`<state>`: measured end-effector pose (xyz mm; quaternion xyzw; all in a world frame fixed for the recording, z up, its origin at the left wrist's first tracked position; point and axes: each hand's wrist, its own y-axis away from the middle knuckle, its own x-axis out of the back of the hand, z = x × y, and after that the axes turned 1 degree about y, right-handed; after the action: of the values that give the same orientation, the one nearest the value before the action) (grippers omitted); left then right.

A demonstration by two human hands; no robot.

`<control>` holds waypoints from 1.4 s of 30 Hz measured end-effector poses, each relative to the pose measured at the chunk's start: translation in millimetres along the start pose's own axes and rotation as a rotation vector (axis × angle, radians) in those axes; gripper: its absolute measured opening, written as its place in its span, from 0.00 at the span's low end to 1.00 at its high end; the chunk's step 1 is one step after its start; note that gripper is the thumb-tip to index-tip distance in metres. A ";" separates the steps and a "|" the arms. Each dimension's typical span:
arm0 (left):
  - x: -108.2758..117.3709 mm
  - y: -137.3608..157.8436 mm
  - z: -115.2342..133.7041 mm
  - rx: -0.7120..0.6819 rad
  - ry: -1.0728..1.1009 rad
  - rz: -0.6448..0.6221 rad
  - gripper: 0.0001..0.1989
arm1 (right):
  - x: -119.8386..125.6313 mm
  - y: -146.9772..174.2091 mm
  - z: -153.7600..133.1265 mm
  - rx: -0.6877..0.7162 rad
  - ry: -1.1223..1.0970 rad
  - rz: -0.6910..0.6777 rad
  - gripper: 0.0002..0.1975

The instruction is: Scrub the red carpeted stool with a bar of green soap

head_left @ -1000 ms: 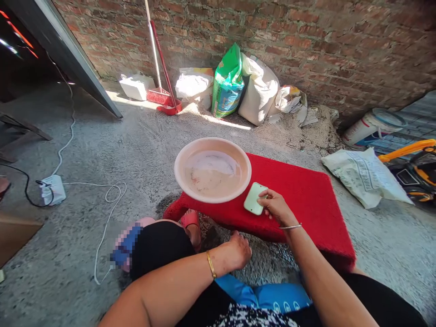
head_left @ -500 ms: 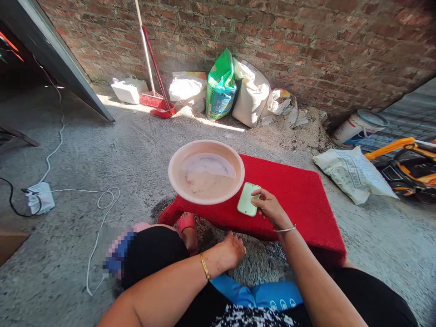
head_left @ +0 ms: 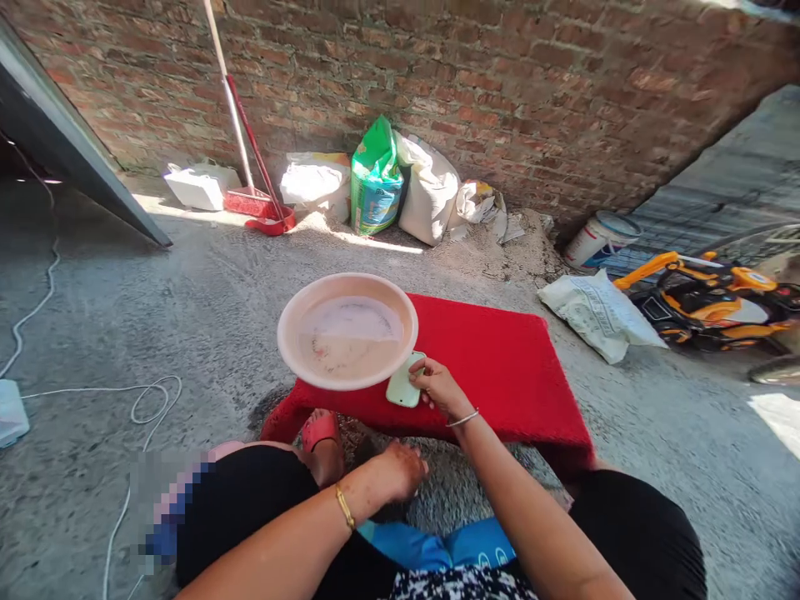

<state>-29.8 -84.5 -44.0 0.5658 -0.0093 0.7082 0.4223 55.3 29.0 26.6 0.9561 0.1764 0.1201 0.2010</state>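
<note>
In the head view, my right hand (head_left: pixel 436 387) pinches the right edge of a pale green, phone-shaped flat slab (head_left: pixel 403 390) with rounded corners. The slab is over the near edge of a red fabric-covered low table (head_left: pixel 484 358), just beside the basin's rim. A wide pinkish basin (head_left: pixel 288 354) with cloudy water and a few small bits in it stands on the table's left end. My left hand (head_left: pixel 403 471) hangs in front of the table above my lap, loosely curled, with nothing visible in it.
Against the brick wall stand a broom (head_left: pixel 250 200), a red dustpan (head_left: pixel 275 223), a green sack (head_left: pixel 377 187) and a white sack (head_left: pixel 431 187). To the right are a bucket (head_left: pixel 600 242), a flat white bag (head_left: pixel 600 312) and a yellow toy vehicle (head_left: pixel 718 304). A white cable (head_left: pixel 106 390) crosses the floor at left.
The view has turned to the right, so everything appears farther left. My right hand still holds the green slab, which is now closer to the basin's rim. My left hand stays curled.
</note>
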 end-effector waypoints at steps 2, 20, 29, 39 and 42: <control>0.4 -1.5 1.3 -0.014 -0.056 -0.026 0.15 | 6.2 2.2 0.9 -0.019 0.037 0.002 0.10; 39.0 22.0 24.2 0.031 -0.153 0.051 0.14 | 180.1 99.5 38.7 0.007 0.042 0.457 0.17; 45.2 29.7 17.7 0.053 -0.144 0.014 0.16 | 40.6 29.6 19.6 0.030 -0.030 -0.069 0.10; 29.7 14.3 22.8 -0.016 -0.166 0.073 0.12 | 258.2 149.1 70.8 -0.188 0.085 0.594 0.15; 54.9 16.1 30.4 -0.106 -0.033 0.008 0.13 | 262.9 173.8 68.8 -0.151 0.093 0.664 0.16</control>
<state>-15.6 -77.6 18.8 0.5542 -0.0562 0.6989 0.4487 365.1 -42.1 81.2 0.9372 -0.1448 0.2351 0.2130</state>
